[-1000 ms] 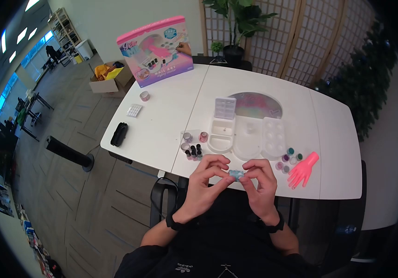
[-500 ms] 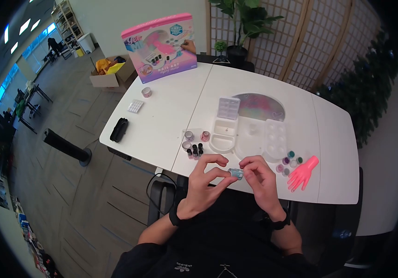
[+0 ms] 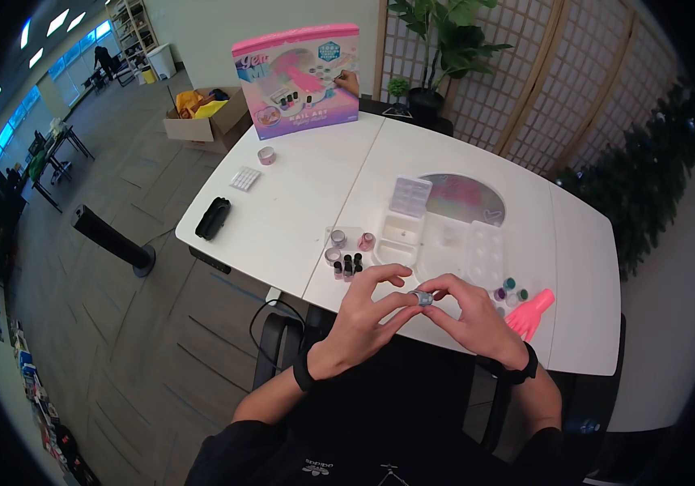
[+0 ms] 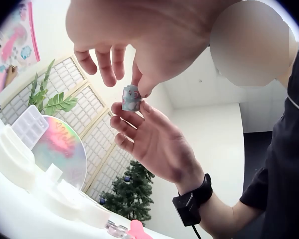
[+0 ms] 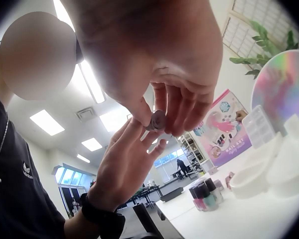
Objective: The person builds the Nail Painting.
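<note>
A small blue-grey jar (image 3: 422, 298) is held above the table's front edge, between both hands. The left hand (image 3: 359, 328) pinches one end of it with thumb and index finger, its other fingers raised. On the other end are the thumb and fingers of the right hand (image 3: 477, 322). Pink shapes show on the side of the jar (image 4: 131, 98) in the left wrist view, the left hand (image 4: 149, 40) above and the right hand (image 4: 159, 144) below. From the right wrist, the round end of the jar (image 5: 158, 120) faces the camera.
White trays (image 3: 400, 236) and a shiny oval panel (image 3: 465, 199) stand mid-table. Small bottles (image 3: 348, 266) and jars are left of them; more jars (image 3: 510, 283) and a pink model hand (image 3: 532, 314) lie right. A printed box (image 3: 299, 81), black case (image 3: 213, 219) and white pad (image 3: 244, 179) are farther left.
The right hand has turned and closed in on its end of the jar, which now tilts differently. The head view has shifted, so the table appears turned.
</note>
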Demonstrator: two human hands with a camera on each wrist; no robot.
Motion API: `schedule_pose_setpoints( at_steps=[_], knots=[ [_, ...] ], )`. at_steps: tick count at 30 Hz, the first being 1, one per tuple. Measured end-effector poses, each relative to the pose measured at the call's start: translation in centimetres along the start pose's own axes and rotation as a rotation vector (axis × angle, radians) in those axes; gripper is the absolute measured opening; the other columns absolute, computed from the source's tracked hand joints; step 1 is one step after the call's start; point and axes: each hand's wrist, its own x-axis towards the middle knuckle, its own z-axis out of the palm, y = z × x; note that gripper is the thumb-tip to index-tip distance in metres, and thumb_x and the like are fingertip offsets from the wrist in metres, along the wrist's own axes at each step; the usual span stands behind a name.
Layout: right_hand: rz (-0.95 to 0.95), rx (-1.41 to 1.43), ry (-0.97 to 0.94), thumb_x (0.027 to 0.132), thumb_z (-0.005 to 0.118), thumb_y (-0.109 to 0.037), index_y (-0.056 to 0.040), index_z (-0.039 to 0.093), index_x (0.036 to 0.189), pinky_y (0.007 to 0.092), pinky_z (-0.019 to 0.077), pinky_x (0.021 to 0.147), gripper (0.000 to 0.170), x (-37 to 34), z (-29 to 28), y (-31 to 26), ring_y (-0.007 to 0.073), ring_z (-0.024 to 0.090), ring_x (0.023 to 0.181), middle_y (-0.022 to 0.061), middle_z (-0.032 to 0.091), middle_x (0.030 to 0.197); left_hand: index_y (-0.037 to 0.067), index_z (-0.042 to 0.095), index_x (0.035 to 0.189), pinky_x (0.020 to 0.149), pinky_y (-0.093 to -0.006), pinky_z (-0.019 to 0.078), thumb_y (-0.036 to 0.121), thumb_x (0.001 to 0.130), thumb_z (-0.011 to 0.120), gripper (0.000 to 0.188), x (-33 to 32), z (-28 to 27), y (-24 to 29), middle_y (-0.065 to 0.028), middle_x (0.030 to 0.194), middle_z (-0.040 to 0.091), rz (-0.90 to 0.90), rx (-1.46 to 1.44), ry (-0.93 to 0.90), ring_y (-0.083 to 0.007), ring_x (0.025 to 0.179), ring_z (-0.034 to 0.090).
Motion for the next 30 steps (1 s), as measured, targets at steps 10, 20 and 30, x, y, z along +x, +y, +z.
schedule_pose_setpoints(
  at_steps=[10,20,30],
  knots=[
    [-0.087,-0.039,-0.009,0.103,0.073,-0.01,-0.004,0.071,0.125,0.0418,0.06,0.087,0.023,1.3,-0.4,-0.2,0.0328,0.075,0.102,0.0142,0.075,0.114,0.008,0.076,0.101,0.097,-0.0416,0.0536,0.009,0.084,0.091,0.022,0.2,-0.3,-0.4,-0.0121,0.137,0.064,-0.029,0.004,-0.019,-0.0262,0.112,0.067],
    [0.013,0.204,-0.047,0.102,0.07,0.0,-0.0006,0.07,0.126,0.0356,0.0605,0.097,0.024,1.8,-0.1,0.3,0.0221,0.075,0.11,0.0109,0.075,0.121,0.008,0.073,0.095,0.099,-0.0425,0.0515,0.007,0.081,0.093,0.024,0.5,-0.6,-0.9,-0.0121,0.139,0.063,0.046,0.092,-0.05,-0.0265,0.115,0.067],
    [0.207,0.405,-0.231,0.108,0.066,-0.004,-0.0002,0.066,0.125,0.0317,0.0583,0.098,0.018,2.7,-0.9,1.8,0.015,0.072,0.109,0.0086,0.072,0.12,0.007,0.071,0.094,0.097,-0.0421,0.0532,0.012,0.085,0.092,0.024,0.2,-0.3,-1.0,-0.0126,0.139,0.063,0.019,0.062,-0.05,-0.0268,0.113,0.067]
  ],
)
